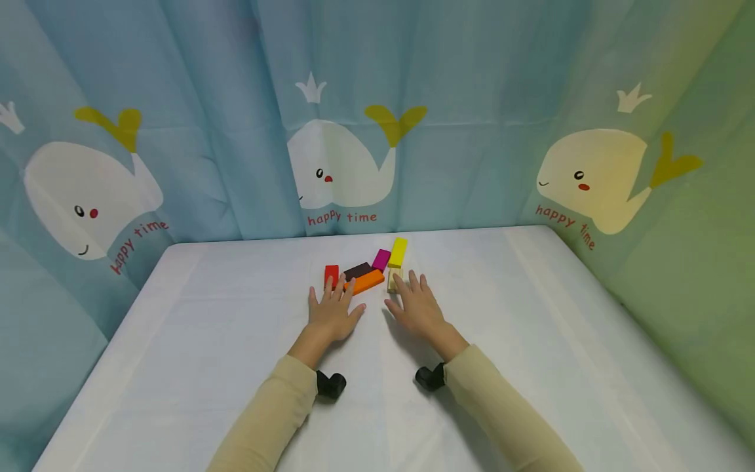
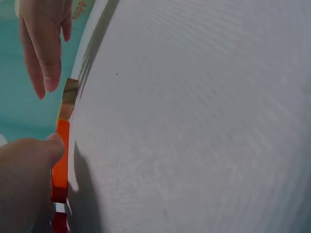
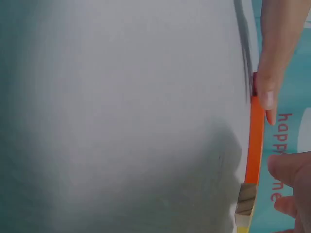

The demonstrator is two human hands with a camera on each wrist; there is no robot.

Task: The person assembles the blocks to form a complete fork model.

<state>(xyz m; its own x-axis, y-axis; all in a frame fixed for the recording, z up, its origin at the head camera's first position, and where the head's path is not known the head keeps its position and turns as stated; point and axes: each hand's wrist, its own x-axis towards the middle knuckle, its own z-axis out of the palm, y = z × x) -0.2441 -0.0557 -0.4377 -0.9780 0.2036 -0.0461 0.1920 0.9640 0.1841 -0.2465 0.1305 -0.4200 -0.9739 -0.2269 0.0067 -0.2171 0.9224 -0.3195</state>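
Observation:
In the head view my left hand (image 1: 331, 316) is spread palm down, its fingertips over the red block (image 1: 331, 269) and the left end of the orange block (image 1: 368, 281). My right hand (image 1: 420, 313) reaches in with fingers extended, the index fingertip overlapping the plain wooden block (image 1: 391, 284). Neither hand holds anything. A dark brown block (image 1: 356, 270) lies behind the orange one, with a purple block (image 1: 381, 259) and a yellow block (image 1: 398, 252) farther back. From the right wrist, the orange block (image 3: 254, 141) and wooden block (image 3: 247, 198) line up end to end.
The blocks sit near the back edge of a table with a white cloth (image 1: 224, 367). Behind it hangs a blue curtain (image 1: 472, 65) printed with whales, and green fabric (image 1: 696, 275) closes off the right side. A black wrist camera (image 1: 331, 385) juts from the left sleeve, another (image 1: 429, 377) from the right.

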